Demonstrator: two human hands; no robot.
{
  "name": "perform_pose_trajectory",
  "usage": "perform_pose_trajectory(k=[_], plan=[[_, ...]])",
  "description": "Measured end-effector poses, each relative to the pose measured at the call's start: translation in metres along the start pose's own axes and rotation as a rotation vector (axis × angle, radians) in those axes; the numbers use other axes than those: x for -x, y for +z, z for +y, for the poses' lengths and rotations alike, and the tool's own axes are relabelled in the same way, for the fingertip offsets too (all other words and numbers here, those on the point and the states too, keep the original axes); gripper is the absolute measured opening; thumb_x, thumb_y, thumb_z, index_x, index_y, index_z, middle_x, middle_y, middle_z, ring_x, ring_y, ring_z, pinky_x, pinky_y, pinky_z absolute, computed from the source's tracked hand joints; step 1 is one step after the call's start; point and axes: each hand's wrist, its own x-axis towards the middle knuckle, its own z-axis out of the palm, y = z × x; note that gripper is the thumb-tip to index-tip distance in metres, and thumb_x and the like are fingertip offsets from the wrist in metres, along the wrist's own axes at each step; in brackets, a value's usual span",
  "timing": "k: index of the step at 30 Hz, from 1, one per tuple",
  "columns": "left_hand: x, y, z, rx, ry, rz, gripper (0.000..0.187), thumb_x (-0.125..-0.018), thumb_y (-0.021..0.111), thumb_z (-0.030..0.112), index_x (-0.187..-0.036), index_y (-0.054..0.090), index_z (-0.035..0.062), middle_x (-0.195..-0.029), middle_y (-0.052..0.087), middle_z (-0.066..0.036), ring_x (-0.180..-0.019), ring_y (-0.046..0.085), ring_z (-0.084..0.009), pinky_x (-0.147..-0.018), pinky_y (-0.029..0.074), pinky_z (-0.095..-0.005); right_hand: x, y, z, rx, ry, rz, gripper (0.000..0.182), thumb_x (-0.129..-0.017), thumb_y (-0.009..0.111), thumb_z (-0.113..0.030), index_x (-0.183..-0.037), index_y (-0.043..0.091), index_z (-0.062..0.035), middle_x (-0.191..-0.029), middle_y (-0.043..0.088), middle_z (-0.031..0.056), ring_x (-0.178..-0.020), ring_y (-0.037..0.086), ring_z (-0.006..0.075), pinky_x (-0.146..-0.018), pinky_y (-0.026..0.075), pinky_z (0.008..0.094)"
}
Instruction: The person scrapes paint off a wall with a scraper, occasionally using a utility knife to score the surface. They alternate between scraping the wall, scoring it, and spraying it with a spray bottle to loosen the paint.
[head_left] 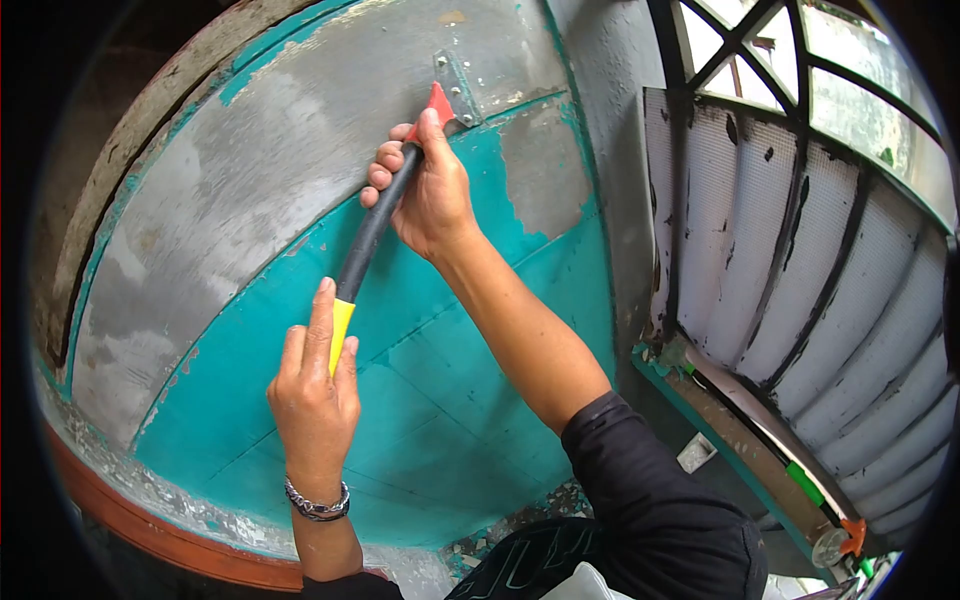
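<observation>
A long-handled scraper (378, 220) has a red head, a black grip and a yellow lower end. My right hand (432, 190) is wrapped round the top of the black grip, just below the red head. Lower down, my left hand (318, 385) holds the yellow end, its index finger stretched along the handle. The wide blade (457, 90) with screws lies against a wall panel, near the line between bare grey surface (230, 170) and turquoise paint (420, 330). A bare grey patch (545, 170) shows to the right of the blade.
On the right stands a white corrugated panel (760, 230) behind dark metal bars. Below it a ledge (740, 450) carries green and orange items. Paint flakes lie along the bottom edge (480, 545). An orange-brown border (160, 540) runs at the lower left.
</observation>
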Motion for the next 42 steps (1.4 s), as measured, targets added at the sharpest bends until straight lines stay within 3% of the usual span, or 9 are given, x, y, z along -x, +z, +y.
perform_pose_trajectory(k=[2, 12, 32, 35, 37, 41, 42], plan=[[0.004, 0.004, 0.000, -0.041, 0.027, 0.014, 0.062, -0.085, 0.065, 0.003, -0.143, 0.046, 0.0119, -0.084, 0.054, -0.010, -0.066, 0.057, -0.0248, -0.057, 0.048, -0.0378, 0.002, -0.003, 0.000, -0.007, -0.014, -0.017, 0.044, -0.098, 0.044, -0.054, -0.099, 0.046, -0.0109, -0.071, 0.045, 0.0007, -0.065, 0.049, 0.0153, -0.057, 0.047, 0.0349], [-0.005, 0.026, -0.021, 0.040, 0.076, 0.063, 0.060, -0.086, 0.064, 0.004, -0.143, 0.046, 0.0113, -0.083, 0.055, -0.011, -0.065, 0.056, -0.0242, -0.057, 0.047, -0.0368, -0.006, -0.011, -0.003, 0.087, -0.044, 0.008, 0.042, -0.099, 0.042, -0.053, -0.098, 0.047, -0.0117, -0.071, 0.045, 0.0007, -0.066, 0.050, 0.0160, -0.058, 0.050, 0.0366], [-0.040, 0.057, 0.018, 0.077, 0.155, 0.068, 0.059, -0.087, 0.064, 0.009, -0.143, 0.045, 0.0139, -0.084, 0.057, -0.010, -0.064, 0.060, -0.0278, -0.055, 0.050, -0.0382, -0.025, -0.047, -0.066, -0.043, -0.028, -0.050, 0.044, -0.096, 0.045, -0.057, -0.097, 0.049, -0.0130, -0.068, 0.049, 0.0023, -0.060, 0.052, 0.0183, -0.059, 0.050, 0.0406], [-0.047, 0.079, 0.030, 0.130, 0.134, 0.076, 0.058, -0.088, 0.064, 0.012, -0.143, 0.046, 0.0143, -0.085, 0.057, -0.011, -0.065, 0.061, -0.0295, -0.055, 0.051, -0.0393, -0.030, -0.059, -0.091, 0.026, -0.020, -0.035, 0.045, -0.096, 0.046, -0.058, -0.096, 0.050, -0.0126, -0.069, 0.049, 0.0016, -0.062, 0.051, 0.0172, -0.059, 0.048, 0.0388], [-0.044, 0.094, 0.046, 0.217, 0.042, 0.020, 0.058, -0.091, 0.060, 0.010, -0.145, 0.040, 0.0112, -0.092, 0.059, -0.018, -0.073, 0.060, -0.0350, -0.063, 0.050, -0.0413, -0.024, -0.065, -0.103, 0.071, -0.008, -0.048, 0.042, -0.097, 0.048, -0.053, -0.099, 0.050, -0.0111, -0.071, 0.050, 0.0021, -0.063, 0.051, 0.0159, -0.058, 0.049, 0.0354], [0.009, 0.127, 0.077, 0.446, -0.047, -0.003, 0.061, -0.090, 0.060, 0.012, -0.146, 0.036, 0.0034, -0.100, 0.057, -0.022, -0.082, 0.061, -0.0381, -0.066, 0.051, -0.0423, 0.052, -0.032, -0.082, 0.574, -0.270, 0.275, 0.033, -0.099, 0.052, -0.038, -0.112, 0.045, -0.0087, -0.095, 0.052, 0.0070, -0.064, 0.052, 0.0147, -0.056, 0.051, 0.0327], [0.030, 0.137, 0.084, 0.452, -0.075, -0.037, 0.063, -0.090, 0.060, 0.013, -0.146, 0.035, 0.0032, -0.102, 0.057, -0.022, -0.082, 0.061, -0.0386, -0.066, 0.051, -0.0422, 0.080, -0.034, -0.076, 0.646, -0.236, 0.320, 0.034, -0.099, 0.052, -0.035, -0.119, 0.044, -0.0087, -0.099, 0.051, 0.0070, -0.064, 0.051, 0.0143, -0.055, 0.051, 0.0322]])
